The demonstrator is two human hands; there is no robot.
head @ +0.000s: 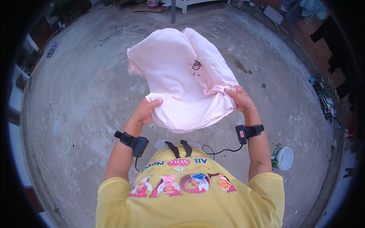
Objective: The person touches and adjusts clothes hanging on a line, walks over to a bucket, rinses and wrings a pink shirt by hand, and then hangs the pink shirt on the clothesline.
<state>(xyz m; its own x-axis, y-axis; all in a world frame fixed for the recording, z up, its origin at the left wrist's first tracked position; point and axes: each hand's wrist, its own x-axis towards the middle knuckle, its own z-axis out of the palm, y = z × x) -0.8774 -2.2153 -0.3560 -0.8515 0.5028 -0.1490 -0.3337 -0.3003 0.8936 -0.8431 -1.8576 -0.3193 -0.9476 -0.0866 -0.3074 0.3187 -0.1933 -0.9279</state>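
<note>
A pale pink garment (171, 65), apparently a T-shirt, is spread in the air in front of me. It carries a small printed figure (196, 65) right of its middle. My left hand (146, 109) grips its near left edge, thumb on top. On the near right, my right hand (241, 98) pinches a bunched fold of the cloth. The fingers of both hands are partly hidden beneath the fabric. The far part of the garment billows away from me, with a loose fold along its right side.
Around me lies a concrete yard (85, 94). A white bucket (285, 158) stands near my right elbow. Farther off are a metal post (173, 11), a hose (112, 31) and a small bicycle (51, 49). Clutter (325, 99) lines the right edge. A cable (222, 150) hangs from my right wrist device.
</note>
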